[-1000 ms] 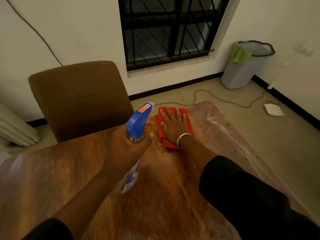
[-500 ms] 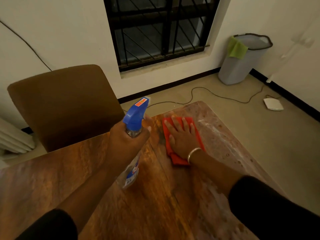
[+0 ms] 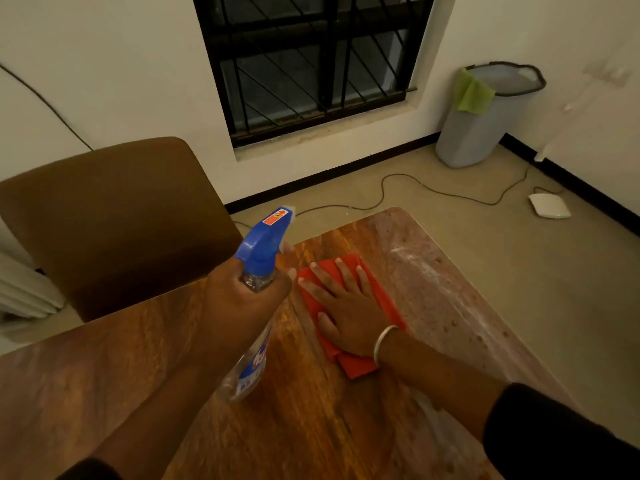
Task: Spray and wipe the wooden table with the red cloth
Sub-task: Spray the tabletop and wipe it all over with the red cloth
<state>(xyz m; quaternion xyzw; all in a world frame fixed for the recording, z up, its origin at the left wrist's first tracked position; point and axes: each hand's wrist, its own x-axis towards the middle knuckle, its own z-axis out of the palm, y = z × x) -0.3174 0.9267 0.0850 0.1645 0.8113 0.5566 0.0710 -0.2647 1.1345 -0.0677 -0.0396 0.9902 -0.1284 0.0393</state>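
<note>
Red cloth (image 3: 377,289) has travelled back from the far edge of the wooden table (image 3: 346,427), right hand (image 3: 349,310) flat atop it. Left hand (image 3: 242,303) stays clenched round the spray bottle (image 3: 258,268). Droplets right of the cloth await wiping.

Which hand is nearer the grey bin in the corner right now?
The right. The right hand lies flat on the red cloth on the side of the table toward the grey bin. The left hand, gripping the spray bottle, is farther from it.
</note>
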